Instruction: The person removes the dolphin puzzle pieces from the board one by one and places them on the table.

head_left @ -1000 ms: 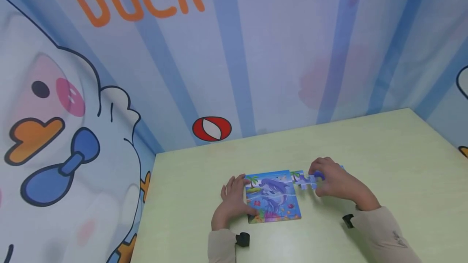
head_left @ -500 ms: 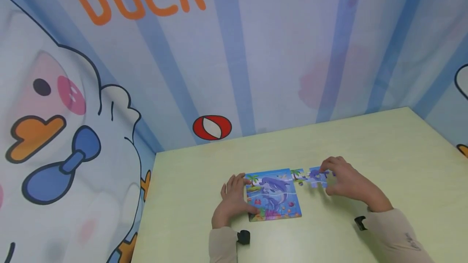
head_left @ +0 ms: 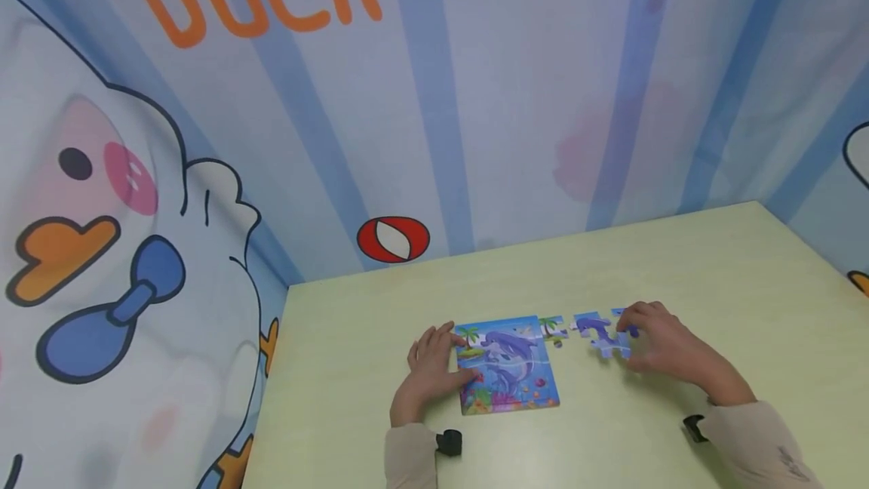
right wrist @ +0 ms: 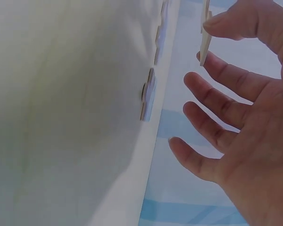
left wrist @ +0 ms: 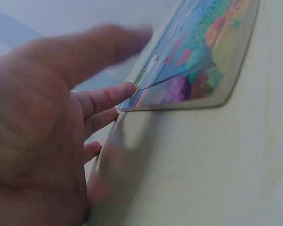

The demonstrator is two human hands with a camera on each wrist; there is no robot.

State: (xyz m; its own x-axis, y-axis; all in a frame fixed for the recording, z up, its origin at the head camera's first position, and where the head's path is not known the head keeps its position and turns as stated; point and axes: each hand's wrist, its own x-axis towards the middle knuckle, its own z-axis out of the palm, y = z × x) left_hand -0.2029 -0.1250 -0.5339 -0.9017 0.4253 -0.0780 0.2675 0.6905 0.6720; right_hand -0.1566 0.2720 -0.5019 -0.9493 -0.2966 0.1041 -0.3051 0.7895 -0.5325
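Note:
A square dolphin jigsaw puzzle (head_left: 508, 364) lies on the table. My left hand (head_left: 428, 377) is at its left side, fingers extended; in the left wrist view a fingertip meets the puzzle's edge (left wrist: 179, 105) and the blurred thumb (left wrist: 118, 44) is raised. To the right, my right hand (head_left: 668, 345) pinches a purple-and-blue puzzle piece (head_left: 611, 346) between thumb and index finger. The right wrist view shows this piece (right wrist: 205, 40) edge-on, off the table, with the other fingers spread.
A palm-tree piece (head_left: 551, 327) lies beside the puzzle's upper right corner. Right of it is a dolphin-head piece (head_left: 589, 323); another piece (head_left: 618, 312) is partly hidden behind my right hand. A printed curtain (head_left: 516, 96) hangs along the table's back edge.
My right hand has moved right with the pinched piece, away from the palm-tree piece, uncovering the dolphin-head piece. The left thumb has shifted slightly up; that hand otherwise stays at the puzzle.

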